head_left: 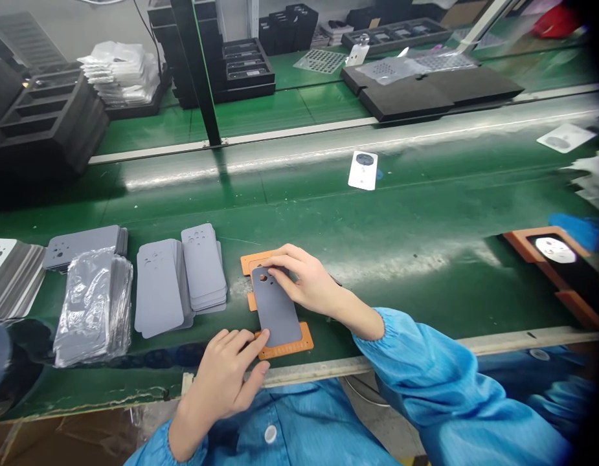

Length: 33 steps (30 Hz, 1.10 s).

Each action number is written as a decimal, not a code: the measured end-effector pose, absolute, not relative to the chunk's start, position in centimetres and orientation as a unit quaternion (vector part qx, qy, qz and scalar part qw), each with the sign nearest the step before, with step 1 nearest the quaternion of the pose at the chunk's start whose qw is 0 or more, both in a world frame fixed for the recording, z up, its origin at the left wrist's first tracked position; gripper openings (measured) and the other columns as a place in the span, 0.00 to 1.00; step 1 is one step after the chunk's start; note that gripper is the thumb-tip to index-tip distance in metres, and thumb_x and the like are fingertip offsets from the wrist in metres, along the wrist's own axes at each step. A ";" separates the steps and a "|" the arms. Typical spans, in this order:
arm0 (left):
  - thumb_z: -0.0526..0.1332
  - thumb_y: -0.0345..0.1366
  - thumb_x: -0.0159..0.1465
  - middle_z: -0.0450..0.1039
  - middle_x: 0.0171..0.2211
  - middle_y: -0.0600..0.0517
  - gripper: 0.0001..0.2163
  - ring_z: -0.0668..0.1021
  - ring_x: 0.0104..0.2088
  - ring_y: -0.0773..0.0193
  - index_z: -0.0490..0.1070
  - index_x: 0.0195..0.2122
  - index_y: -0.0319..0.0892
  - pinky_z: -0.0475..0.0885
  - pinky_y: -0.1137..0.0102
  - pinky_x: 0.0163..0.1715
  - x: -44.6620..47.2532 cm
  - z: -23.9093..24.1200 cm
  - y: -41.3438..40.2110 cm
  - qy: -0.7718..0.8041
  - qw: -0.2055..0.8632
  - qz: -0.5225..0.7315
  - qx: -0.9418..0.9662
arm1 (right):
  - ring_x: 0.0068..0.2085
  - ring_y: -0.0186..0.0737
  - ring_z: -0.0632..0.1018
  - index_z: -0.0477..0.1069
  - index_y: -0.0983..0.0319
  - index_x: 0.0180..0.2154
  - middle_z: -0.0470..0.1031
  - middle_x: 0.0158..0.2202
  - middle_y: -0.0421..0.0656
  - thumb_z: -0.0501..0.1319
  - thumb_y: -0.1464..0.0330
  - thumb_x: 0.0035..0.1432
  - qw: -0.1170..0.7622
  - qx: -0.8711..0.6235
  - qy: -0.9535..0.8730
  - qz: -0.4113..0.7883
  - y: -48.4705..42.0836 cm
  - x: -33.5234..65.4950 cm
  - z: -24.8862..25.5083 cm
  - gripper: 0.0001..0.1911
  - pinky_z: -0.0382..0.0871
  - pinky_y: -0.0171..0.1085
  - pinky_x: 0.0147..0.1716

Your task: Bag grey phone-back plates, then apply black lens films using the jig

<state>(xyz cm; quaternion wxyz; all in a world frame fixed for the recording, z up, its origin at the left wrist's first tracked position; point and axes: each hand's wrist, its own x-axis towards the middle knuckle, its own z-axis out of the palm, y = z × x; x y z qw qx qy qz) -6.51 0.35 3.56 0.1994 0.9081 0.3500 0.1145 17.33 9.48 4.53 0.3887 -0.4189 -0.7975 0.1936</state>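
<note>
A grey phone back panel (278, 310) with camera holes near its top lies in an orange fixture (304, 336) at the front edge of the bench. My right hand (302, 278) reaches over from the right, thumb and fingers pinching the panel's upper end by the camera holes. At the lower left corner, my left hand (226, 369) rests an outstretched index fingertip on the panel's edge. Its thumb stands apart, and nothing is held in it. The fixture's middle is hidden beneath the panel.
Left of the fixture stand stacks of grey panels (159, 285) and a plastic-wrapped stack (85, 310). A white card (362, 171) lies farther back. Another orange fixture (527, 243) sits at the right. Black trays (248, 68) and dark foam slabs (406, 97) occupy the back, behind a black post (197, 71).
</note>
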 end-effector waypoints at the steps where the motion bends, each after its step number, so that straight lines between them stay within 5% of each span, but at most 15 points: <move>1: 0.49 0.38 0.72 0.77 0.41 0.43 0.20 0.77 0.36 0.56 0.71 0.58 0.36 0.68 0.62 0.34 -6.4 3.6 0.3 0.353 0.200 0.114 0.907 | 0.42 0.45 0.76 0.74 0.60 0.49 0.76 0.42 0.48 0.54 0.73 0.69 0.373 -0.430 -0.805 0.169 9.4 17.3 4.3 0.12 0.75 0.45 0.43; 11: 0.49 0.34 0.70 0.77 0.37 0.45 0.18 0.77 0.33 0.57 0.73 0.55 0.36 0.68 0.62 0.34 -6.0 4.0 0.4 0.369 0.208 0.137 0.895 | 0.67 0.60 0.63 0.65 0.69 0.63 0.65 0.65 0.58 0.50 0.75 0.68 0.177 -0.515 -0.839 0.005 6.3 15.1 1.2 0.24 0.60 0.61 0.63; 18: 0.50 0.34 0.69 0.76 0.35 0.46 0.18 0.76 0.31 0.57 0.74 0.54 0.36 0.68 0.62 0.32 -6.0 3.7 0.6 0.373 0.226 0.154 0.887 | 0.68 0.61 0.62 0.63 0.70 0.65 0.61 0.68 0.56 0.50 0.77 0.64 0.108 -0.504 -0.857 0.030 4.9 14.1 0.8 0.29 0.62 0.60 0.63; 27: 0.51 0.35 0.70 0.77 0.36 0.48 0.17 0.77 0.32 0.57 0.74 0.54 0.42 0.68 0.62 0.34 -6.3 3.1 0.6 0.385 0.250 0.182 0.869 | 0.64 0.53 0.70 0.67 0.63 0.61 0.70 0.63 0.52 0.51 0.71 0.69 0.215 -0.523 -0.820 0.086 4.8 15.8 1.7 0.21 0.62 0.62 0.63; 33: 0.50 0.35 0.71 0.77 0.33 0.50 0.15 0.77 0.30 0.61 0.75 0.49 0.43 0.67 0.64 0.32 -6.4 2.5 0.9 0.389 0.283 0.243 0.842 | 0.63 0.63 0.69 0.69 0.62 0.59 0.70 0.62 0.56 0.60 0.62 0.66 0.268 -0.615 -0.737 0.080 2.6 16.5 0.3 0.22 0.65 0.66 0.59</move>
